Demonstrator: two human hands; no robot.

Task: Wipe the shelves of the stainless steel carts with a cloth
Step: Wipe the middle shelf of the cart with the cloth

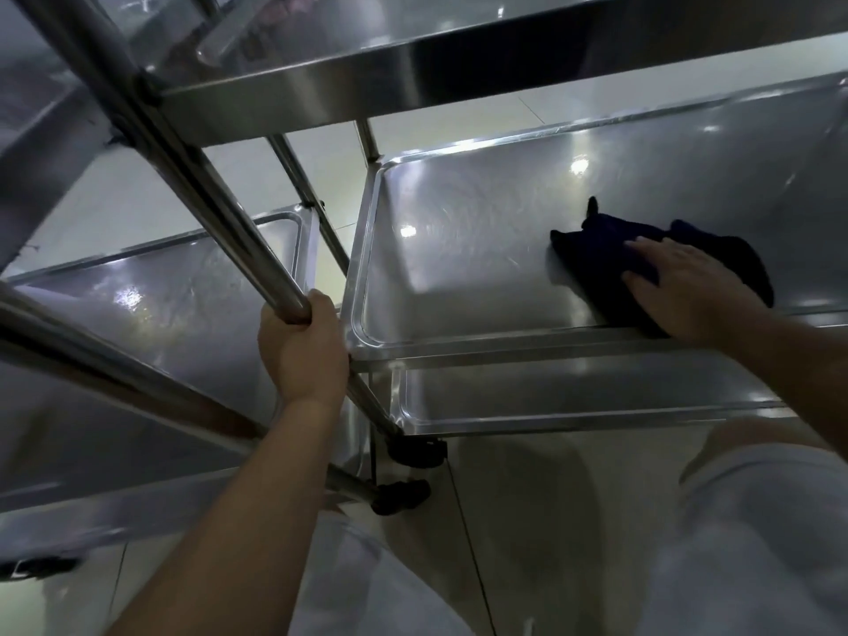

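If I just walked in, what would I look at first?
Probably the dark cloth lying on the shiny middle shelf at right, with the right hand pressing flat on it. Next, the left hand in the middle, gripping a slanted steel cart post.

the scene is dim and bluish-grey, with small bright spots of overhead light mirrored as glare on the middle shelf [482, 231] and a wider sheen on the neighbouring cart's shelf [151, 296]. the wide lens bends the cart post [183, 176] and the shelf rims, and the left edge is smeared with blur. soft shadows lie on the pale floor [527, 521].
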